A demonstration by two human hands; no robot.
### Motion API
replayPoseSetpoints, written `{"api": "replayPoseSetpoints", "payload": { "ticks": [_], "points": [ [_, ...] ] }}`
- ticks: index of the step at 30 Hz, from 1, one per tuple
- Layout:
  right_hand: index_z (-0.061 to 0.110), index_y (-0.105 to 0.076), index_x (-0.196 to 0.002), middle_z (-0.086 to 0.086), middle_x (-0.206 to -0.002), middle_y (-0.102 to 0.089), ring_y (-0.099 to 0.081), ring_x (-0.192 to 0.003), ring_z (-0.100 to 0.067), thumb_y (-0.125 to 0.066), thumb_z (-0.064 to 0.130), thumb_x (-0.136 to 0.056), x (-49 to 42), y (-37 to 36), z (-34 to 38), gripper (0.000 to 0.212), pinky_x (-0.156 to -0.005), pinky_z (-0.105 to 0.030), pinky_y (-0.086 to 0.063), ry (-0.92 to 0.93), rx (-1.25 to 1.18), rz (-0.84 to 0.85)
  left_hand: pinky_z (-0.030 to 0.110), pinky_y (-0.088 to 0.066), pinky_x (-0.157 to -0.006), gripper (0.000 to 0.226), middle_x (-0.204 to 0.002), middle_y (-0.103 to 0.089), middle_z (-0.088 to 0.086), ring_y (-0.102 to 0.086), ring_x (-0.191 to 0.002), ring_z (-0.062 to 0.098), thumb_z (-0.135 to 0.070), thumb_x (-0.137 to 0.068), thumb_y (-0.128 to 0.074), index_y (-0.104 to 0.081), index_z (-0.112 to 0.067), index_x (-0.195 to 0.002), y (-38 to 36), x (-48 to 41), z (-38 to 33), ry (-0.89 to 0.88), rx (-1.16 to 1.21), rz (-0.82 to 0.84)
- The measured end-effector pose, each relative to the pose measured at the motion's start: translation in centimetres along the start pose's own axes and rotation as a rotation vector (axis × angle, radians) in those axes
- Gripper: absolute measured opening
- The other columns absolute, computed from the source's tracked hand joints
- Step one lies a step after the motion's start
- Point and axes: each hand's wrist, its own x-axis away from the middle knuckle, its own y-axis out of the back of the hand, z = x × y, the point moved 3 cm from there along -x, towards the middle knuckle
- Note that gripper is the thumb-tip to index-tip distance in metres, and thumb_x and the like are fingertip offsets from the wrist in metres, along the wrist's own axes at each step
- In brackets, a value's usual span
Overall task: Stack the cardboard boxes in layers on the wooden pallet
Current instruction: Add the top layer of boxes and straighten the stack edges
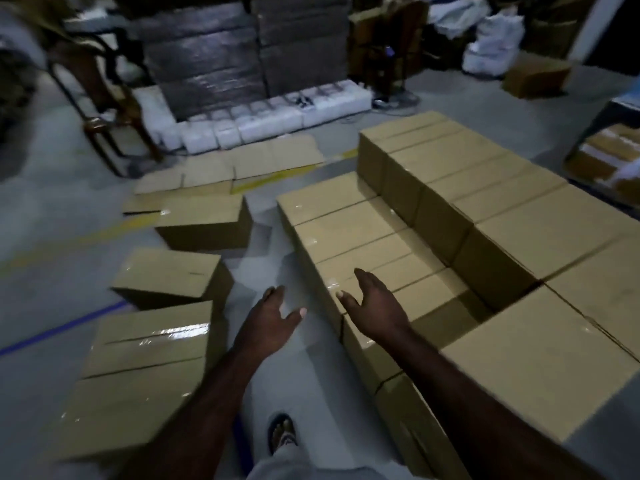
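1. By the left edge of the stack [363, 237], left hand [277, 313] and right hand [375, 306] are both spread wide open, holding nothing.
2. Pallet's hidden under the boxes; the upper layer only covers the stack's far side.
3. Looks like a between-boxes moment. Next up, I'd guess: grab a loose box [169, 275] off the floor [69, 202], one hand per side.

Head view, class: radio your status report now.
Left hand open, empty. Right hand open, at lower row of taped brown cardboard boxes. Loose brown cardboard boxes on grey floor, left. Nothing blocking.
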Motion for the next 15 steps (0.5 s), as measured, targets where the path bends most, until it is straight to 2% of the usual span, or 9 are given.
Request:
{"api": "replayPoseSetpoints", "payload": {
  "ticks": [3,5,7,9,11,12,15],
  "points": [
    [0.015,-0.036,-0.151,-0.009,-0.151,-0.044,-0.042,-0.138,-0.03,-0.051,0.054,-0.097,-1.1,-3.1,4.0,0.068,-0.109,-0.045,-0.041,0.091,0.018,0.078,0.04,-0.033,-0.116,0.074,-0.157,-0.036,0.004,-0.038,-0.142,0.023,-0.049,-0.093,-0.063,-0.034,-0.017,-0.154,2.5,0.9,3.4,0.101,0.086,-0.067],
    [0.016,-0.038,-0.151,-0.009,-0.149,-0.047,-0.046,-0.135,-0.03,-0.049,0.06,-0.094,-2.0,-5.6,6.5,0.073,-0.106,-0.045,-0.044,0.131,0.029,0.117,0.043,-0.044,-0.108,0.065,-0.143,-0.053,0.003,-0.053,-0.128,0.025,-0.05,-0.091,-0.065,-0.047,-0.019,-0.145,4.3,1.4,6.3,0.154,0.136,-0.104],
    [0.015,-0.04,-0.15,-0.01,-0.146,-0.05,-0.049,-0.132,-0.031,-0.05,0.06,-0.094,-2.8,-8.5,8.9,0.072,-0.104,-0.044,-0.046,0.185,0.053,0.164,0.043,-0.049,-0.101,0.066,-0.132,-0.061,0.006,-0.059,-0.118,0.025,-0.056,-0.085,-0.067,-0.054,-0.015,-0.135,5.9,2.1,9.8,0.222,0.183,-0.168],
    [0.015,-0.04,-0.148,-0.011,-0.143,-0.052,-0.049,-0.131,-0.031,-0.052,0.056,-0.096,-3.5,-11.2,11.3,0.067,-0.104,-0.043,-0.045,0.234,0.073,0.218,0.032,-0.044,-0.103,0.066,-0.138,-0.058,0.002,-0.057,-0.124,0.024,-0.056,-0.086,-0.065,-0.053,-0.018,-0.139,7.6,2.9,12.5,0.275,0.216,-0.224],
    [0.015,-0.04,-0.149,-0.01,-0.144,-0.051,-0.048,-0.132,-0.029,-0.052,0.054,-0.098,-4.6,-14.3,13.8,0.066,-0.106,-0.041,-0.043,0.265,0.1,0.264,0.023,-0.034,-0.097,0.065,-0.144,-0.051,0.004,-0.05,-0.131,0.025,-0.046,-0.093,-0.064,-0.046,-0.014,-0.146,9.1,3.1,15.8,0.354,0.235,-0.25],
    [0.014,-0.038,-0.151,-0.01,-0.146,-0.049,-0.046,-0.134,-0.028,-0.052,0.054,-0.098,-5.2,-15.8,15.1,0.067,-0.108,-0.041,-0.041,0.275,0.115,0.289,0.023,-0.033,-0.096,0.066,-0.148,-0.048,0.007,-0.047,-0.133,0.027,-0.044,-0.094,-0.063,-0.042,-0.012,-0.148,9.8,3.1,17.4,0.393,0.233,-0.257],
    [0.014,-0.033,-0.154,-0.01,-0.151,-0.045,-0.041,-0.138,-0.028,-0.049,0.056,-0.098,-7.4,-21.0,18.7,0.071,-0.111,-0.045,-0.038,0.322,0.181,0.374,0.032,-0.036,-0.105,0.073,-0.154,-0.041,0.01,-0.043,-0.138,0.028,-0.047,-0.094,-0.061,-0.034,-0.014,-0.152,11.4,2.0,24.0,0.5,0.248,-0.263]
  ]
}}
